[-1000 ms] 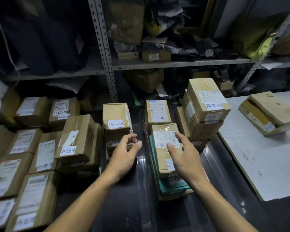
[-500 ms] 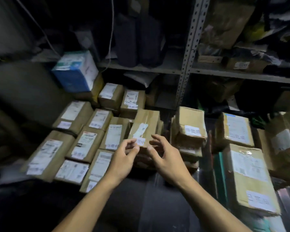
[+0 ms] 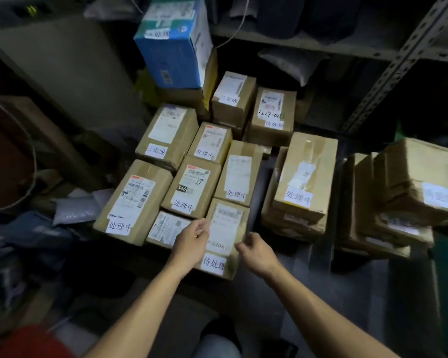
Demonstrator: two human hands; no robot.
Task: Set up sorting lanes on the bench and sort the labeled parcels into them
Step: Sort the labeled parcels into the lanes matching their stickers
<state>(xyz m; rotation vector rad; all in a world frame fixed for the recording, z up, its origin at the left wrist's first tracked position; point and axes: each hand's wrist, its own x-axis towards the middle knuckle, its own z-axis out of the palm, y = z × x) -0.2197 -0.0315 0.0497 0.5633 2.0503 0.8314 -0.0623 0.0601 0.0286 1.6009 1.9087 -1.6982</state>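
Brown cardboard parcels lie flat, packed edge to edge in rows on dark surface [image 3: 282, 293], each with printed shipping label plus white handwritten tag. Nearest parcel [image 3: 224, 236] tagged 待处理, lengthwise toward viewer. Left-front parcel [image 3: 133, 202], middle parcel [image 3: 190, 187] and taller stack-top parcel [image 3: 304, 177] tagged 处理中. Back-left parcel [image 3: 167, 136] tagged 已完成. Blue-white carton [image 3: 171, 45] at rear, tilted on another box. Crumpled stack [image 3: 409, 184] at right, tag blurred.

I am facing brown cardboard parcels [image 3: 192, 189] bearing white labels with black characters; far behind, a blue-and-white box [image 3: 173, 40] is showing green accents.
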